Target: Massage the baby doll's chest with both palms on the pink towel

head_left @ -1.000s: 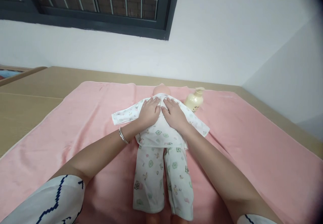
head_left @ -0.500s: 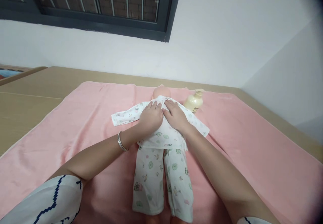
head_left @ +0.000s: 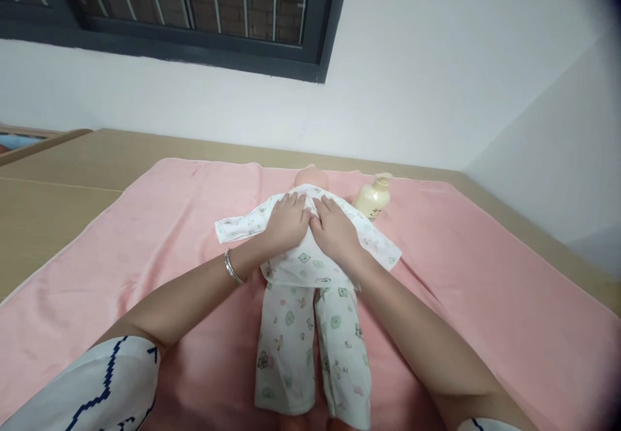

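fingers (head_left: 294,202) of the left hand (head_left: 286,229) lie flat and slightly apart on a loose, thin white cloth top (head_left: 310,263) with small green and pink prints; those of the right hand (head_left: 336,233) rest flat on it too, closer together, the two thumbs meeting or nearly so. under both palms, from where i stand, is a smooth, bald, pinkish doll (head_left: 311,176), stretched out on a soft pink cloth (head_left: 485,276), its rounded head at the far end. it wears that top, sleeves spread left and right, and matching straight-legged trousers (head_left: 286,353) running to the near end. which way the doll faces i can't tell. beside the sleeve on the right sits a squat, glossy, cream-yellow pump bottle (head_left: 372,197) with rounded shoulders. a slim, shiny, silver-coloured bangle (head_left: 231,268) circles the left wrist. the pink cloth, creased in long folds at left, covers a matte tan surface (head_left: 58,217) that shows along the far and left sides. past it come a smooth white wall (head_left: 412,94) and, far left, a dark grey window frame (head_left: 204,46).
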`<state>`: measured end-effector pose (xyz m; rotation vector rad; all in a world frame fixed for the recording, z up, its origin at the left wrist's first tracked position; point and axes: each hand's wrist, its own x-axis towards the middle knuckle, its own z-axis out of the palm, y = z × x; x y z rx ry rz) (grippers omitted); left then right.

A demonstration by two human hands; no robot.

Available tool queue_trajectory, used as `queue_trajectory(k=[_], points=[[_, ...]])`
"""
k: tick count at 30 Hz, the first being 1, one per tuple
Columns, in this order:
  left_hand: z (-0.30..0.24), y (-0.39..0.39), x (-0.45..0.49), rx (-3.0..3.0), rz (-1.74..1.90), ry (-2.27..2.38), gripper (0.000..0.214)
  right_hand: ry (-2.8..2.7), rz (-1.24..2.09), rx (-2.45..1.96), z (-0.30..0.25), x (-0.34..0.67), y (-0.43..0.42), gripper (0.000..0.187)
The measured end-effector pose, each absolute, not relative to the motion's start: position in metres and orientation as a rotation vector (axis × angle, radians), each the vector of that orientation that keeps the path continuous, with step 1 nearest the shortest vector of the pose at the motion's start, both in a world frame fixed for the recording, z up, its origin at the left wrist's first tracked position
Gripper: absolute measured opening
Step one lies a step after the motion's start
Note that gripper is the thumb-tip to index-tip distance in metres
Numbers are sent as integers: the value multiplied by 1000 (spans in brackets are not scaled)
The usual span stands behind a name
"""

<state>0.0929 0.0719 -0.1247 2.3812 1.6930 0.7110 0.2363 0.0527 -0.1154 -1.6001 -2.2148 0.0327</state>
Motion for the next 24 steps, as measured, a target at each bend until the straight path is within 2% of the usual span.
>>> queue_trajectory(k=[7, 17, 24], points=[[-129, 50, 103, 2456, 754, 1733, 53, -2222, 93, -1428, -121, 252, 75, 51], [-130, 82, 88, 2338, 805, 1673, 52, -2219, -27, -1623, -114, 229, 43, 54], [-132, 53, 105, 2425, 772, 1812, 52, -2172, 181, -1549, -119, 250, 72, 54]])
